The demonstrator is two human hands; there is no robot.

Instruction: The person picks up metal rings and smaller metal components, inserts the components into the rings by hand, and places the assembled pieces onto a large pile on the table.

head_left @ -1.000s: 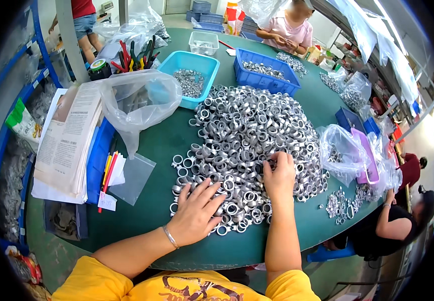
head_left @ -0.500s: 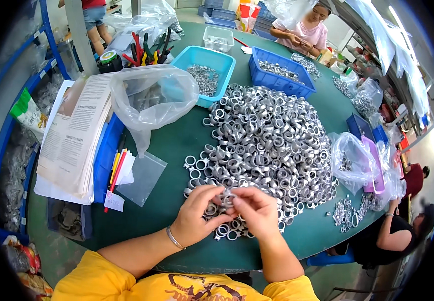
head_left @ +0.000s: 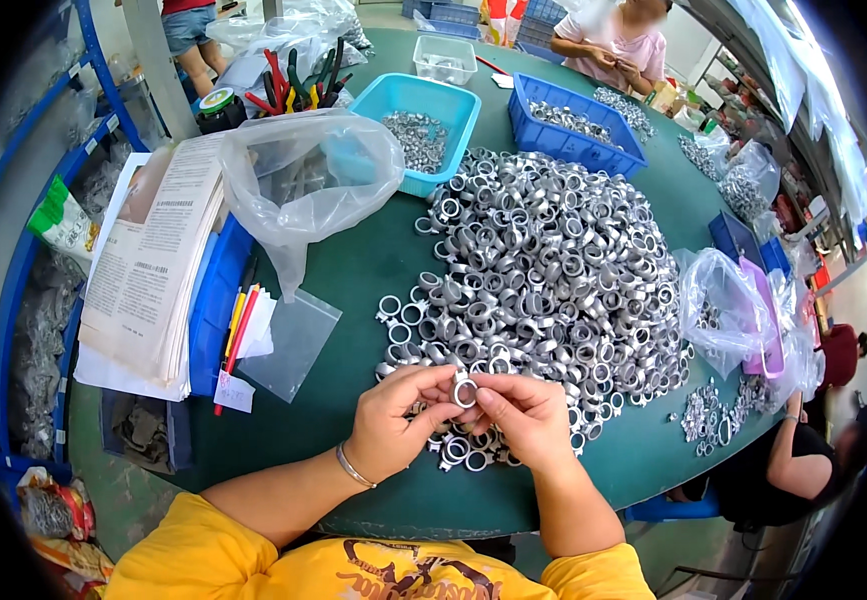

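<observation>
Between my fingertips sits a silver-grey metal ring (head_left: 464,392), its round opening facing me. My left hand (head_left: 391,425) is closed in a pinch on its left side, a metal bangle around the wrist. From the other side, the thumb and fingers of my right hand (head_left: 531,418) pinch the same ring. Just beyond and partly beneath both hands lies a large heap of similar metal rings (head_left: 563,270), many with small lugs on the outside. A few loose rings rest near my fingers on the green table (head_left: 353,330).
Left of the heap are an open clear plastic bag (head_left: 303,215), a turquoise tub (head_left: 463,130) of small metal parts and stacked papers (head_left: 153,270). A blue basket (head_left: 583,150) stands behind the heap. On the right lie a bagged purple basket (head_left: 768,330) and small parts. Co-workers sit at far and right.
The ring between my fingers has turned, and its opening now shows more fully. Both hands still pinch it, and the whole view has shifted slightly.
</observation>
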